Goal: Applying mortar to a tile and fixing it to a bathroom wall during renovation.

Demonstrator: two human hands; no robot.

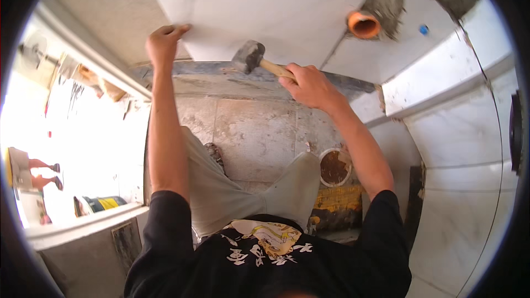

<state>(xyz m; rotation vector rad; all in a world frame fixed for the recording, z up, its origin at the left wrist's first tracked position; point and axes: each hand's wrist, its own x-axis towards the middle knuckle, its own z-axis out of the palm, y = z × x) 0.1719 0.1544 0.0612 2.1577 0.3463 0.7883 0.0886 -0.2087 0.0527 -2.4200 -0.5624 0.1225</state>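
Note:
A large white wall tile (265, 5) fills the upper middle of the view. My left hand (163, 44) presses its fingers against the tile's lower left edge. My right hand (310, 84) is closed around the wooden handle of a rubber mallet (249, 57), whose dark head rests against the tile near its lower edge. Both forearms reach up from my black sleeves at the bottom.
An orange pipe stub (363, 24) sticks out of grey mortar to the tile's right. Below lie a dusty tiled floor (254, 132), a round bucket of brown mix (334, 168) and yellow-black material (338, 207). White tiled walls (469, 149) curve along the right; a bright doorway (83, 149) opens left.

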